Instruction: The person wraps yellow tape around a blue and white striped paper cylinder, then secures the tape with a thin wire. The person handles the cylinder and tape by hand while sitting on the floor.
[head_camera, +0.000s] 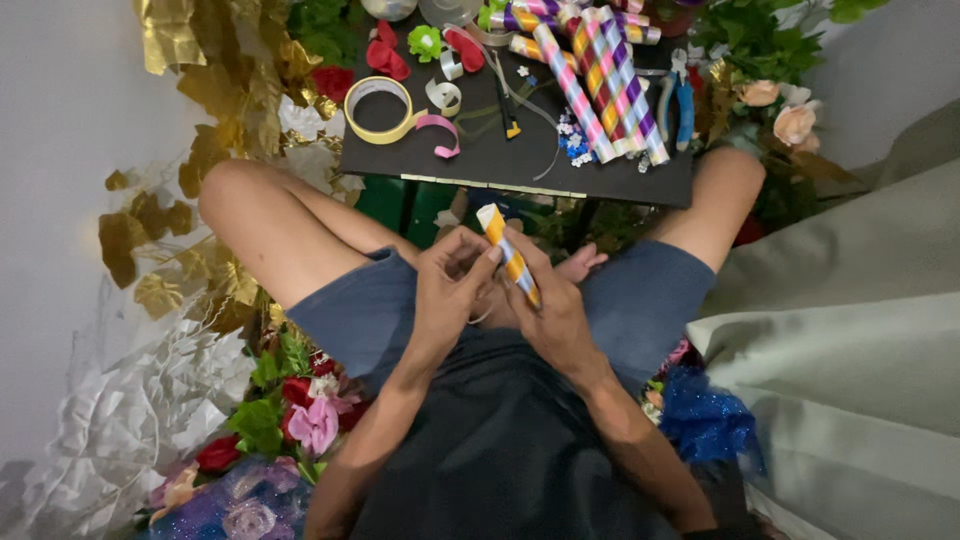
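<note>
A short paper stick (507, 253), white with orange spiral stripes, is held tilted over my lap. My right hand (549, 300) grips its lower part. My left hand (450, 290) pinches the stick near its middle, fingertips against it. A thin pale strip hangs below my hands; what it is I cannot tell. I sit cross-legged in blue shorts, hands just in front of a low dark table (620, 180).
On the table lie several striped paper sticks (600, 80), a yellow tape roll (379, 110), ribbon loops (440, 130), red bows (385, 52) and blue-handled pliers (683, 105). Gold leaves (215, 95), paper flowers (310, 420) and pale green fabric (850, 330) surround me.
</note>
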